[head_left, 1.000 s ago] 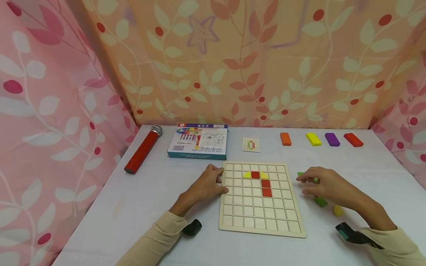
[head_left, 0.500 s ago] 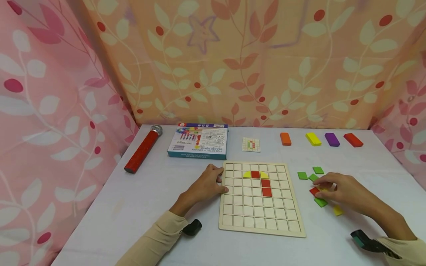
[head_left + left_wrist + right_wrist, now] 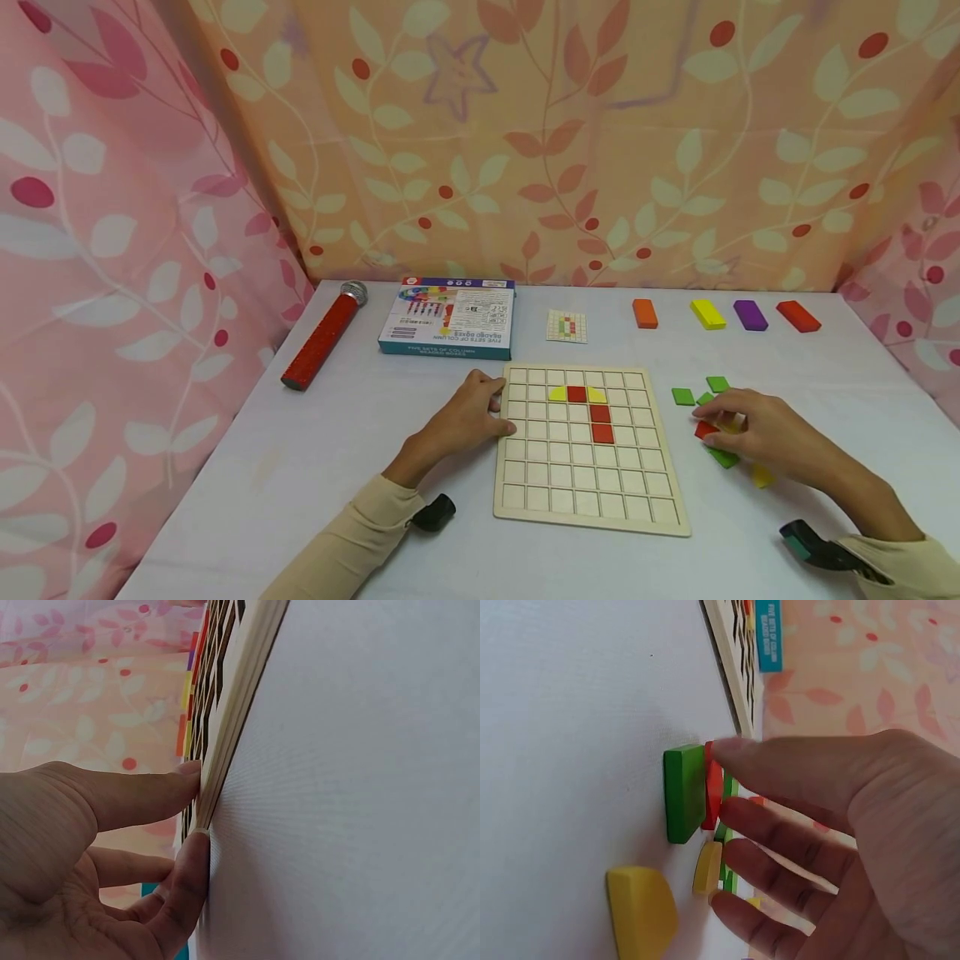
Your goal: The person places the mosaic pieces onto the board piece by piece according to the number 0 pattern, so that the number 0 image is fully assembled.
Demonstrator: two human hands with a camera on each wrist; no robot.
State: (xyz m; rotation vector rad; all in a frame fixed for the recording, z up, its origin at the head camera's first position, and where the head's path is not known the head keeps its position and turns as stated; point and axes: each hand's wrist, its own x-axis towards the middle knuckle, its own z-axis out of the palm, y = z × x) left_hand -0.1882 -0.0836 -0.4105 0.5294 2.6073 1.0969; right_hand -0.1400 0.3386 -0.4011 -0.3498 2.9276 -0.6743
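Observation:
A pale wooden grid board lies on the table, with red square tiles and two yellow rounded tiles set in its upper cells. My left hand holds the board's left edge, thumb over the rim and a bent fingertip at its side, as the left wrist view shows. To the right of the board, my right hand pinches a red square tile between thumb and index finger. A green tile lies against it, and yellow pieces lie close by. Some loose pieces are partly hidden under the hand.
Behind the board lie a small pattern card, a printed box and a red microphone. Orange, yellow, purple and red blocks line the back right. A patterned curtain closes off the rear.
My right hand has come down from above the loose pieces onto the red tile, which has shifted slightly left. My left hand and the board have stayed in place.

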